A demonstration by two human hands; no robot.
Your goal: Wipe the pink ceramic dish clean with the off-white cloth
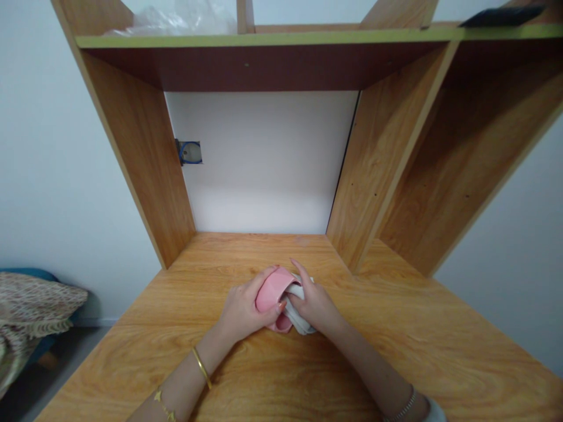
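A small bundle of pink fabric [272,292] and white fabric [299,319], possibly socks, rests on the wooden desk [396,340] in the middle. My left hand [241,310] grips the pink piece from the left, thumb curled under it. My right hand [315,305] presses on the white piece from the right, index finger stretched forward. The two hands meet over the bundle and hide most of the white piece.
The desk has an upright wooden hutch with side panels [149,176] and a shelf [264,41] overhead carrying clear plastic [185,17] and a dark flat object [501,14]. A wall socket opening [190,152] shows at the back. A patterned blanket [30,310] lies at the left.
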